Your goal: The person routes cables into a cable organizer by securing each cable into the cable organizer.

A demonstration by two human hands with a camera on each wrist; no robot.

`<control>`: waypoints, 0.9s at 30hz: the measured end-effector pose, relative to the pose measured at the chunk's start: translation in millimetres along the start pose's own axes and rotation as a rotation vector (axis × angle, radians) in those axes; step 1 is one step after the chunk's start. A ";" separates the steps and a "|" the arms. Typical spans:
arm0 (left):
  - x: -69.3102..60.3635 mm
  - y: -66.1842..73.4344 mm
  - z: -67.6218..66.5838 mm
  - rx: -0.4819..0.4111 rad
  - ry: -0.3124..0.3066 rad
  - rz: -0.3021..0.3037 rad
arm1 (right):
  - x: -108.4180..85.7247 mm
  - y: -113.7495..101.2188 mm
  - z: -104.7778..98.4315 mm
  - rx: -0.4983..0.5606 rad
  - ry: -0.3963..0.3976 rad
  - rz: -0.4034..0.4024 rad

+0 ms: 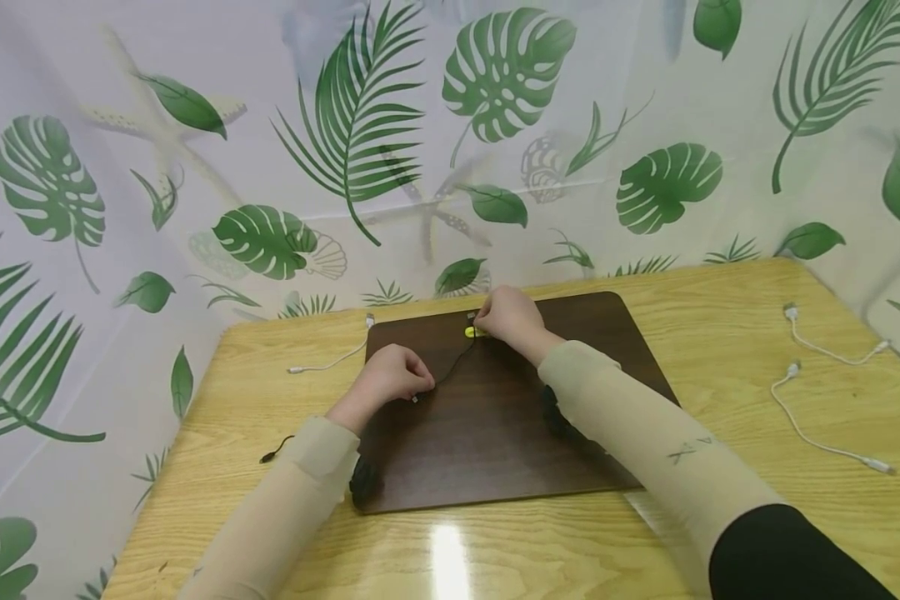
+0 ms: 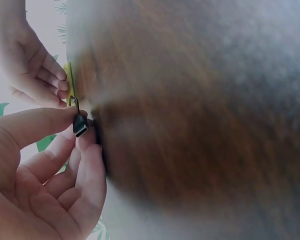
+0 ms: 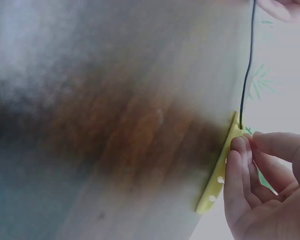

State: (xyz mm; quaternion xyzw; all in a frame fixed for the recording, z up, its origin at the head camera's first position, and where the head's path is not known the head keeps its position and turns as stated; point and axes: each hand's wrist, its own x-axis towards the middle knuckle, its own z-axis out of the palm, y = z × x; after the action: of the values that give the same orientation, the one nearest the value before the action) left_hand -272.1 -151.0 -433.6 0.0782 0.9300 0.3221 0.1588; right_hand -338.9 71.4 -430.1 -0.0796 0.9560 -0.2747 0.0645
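Note:
My left hand (image 1: 392,373) pinches a thin black charging cable (image 1: 459,358) near one end. The small plug (image 2: 80,126) sticks out past the thumb and fingertip in the left wrist view. Farther back, my right hand (image 1: 512,318) pinches the cable near its other end, where a plug (image 1: 472,316) shows beside the fingertips. A yellow strip with round notches (image 3: 214,186) lies on the dark brown board (image 1: 487,433), right by the right fingers. The cable meets the strip's end; whether it sits in a notch is hidden by the fingers.
White cables lie on the wooden table: one (image 1: 337,361) left of the board, two more (image 1: 825,350) at the right. A short black cable end (image 1: 273,454) shows beside the left sleeve. Dark round objects (image 1: 363,481) sit by both forearms. A leaf-print curtain (image 1: 420,167) stands behind.

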 end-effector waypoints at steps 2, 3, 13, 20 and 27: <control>-0.3 0.3 0.5 0.017 0.005 0.004 | 0.1 1.5 -0.7 0.012 -0.016 0.004; -0.3 0.4 0.7 0.022 0.007 0.006 | 0.2 2.1 -0.9 0.016 -0.024 0.008; -3.5 -1.6 -2.3 0.037 0.034 0.006 | -4.1 -0.9 -6.0 0.176 -0.100 0.073; -9.5 -9.3 -9.3 -0.005 0.038 -0.025 | -2.8 -5.1 -2.1 0.449 -0.141 0.151; -16.1 -18.0 -20.1 -0.079 0.019 -0.073 | -10.8 -17.7 -2.2 0.643 -0.207 0.197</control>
State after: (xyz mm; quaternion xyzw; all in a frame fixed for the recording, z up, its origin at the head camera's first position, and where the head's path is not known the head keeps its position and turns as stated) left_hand -264.8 -180.6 -426.0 0.0347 0.9203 0.3531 0.1647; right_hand -326.6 59.8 -417.9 0.0098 0.8121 -0.5447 0.2093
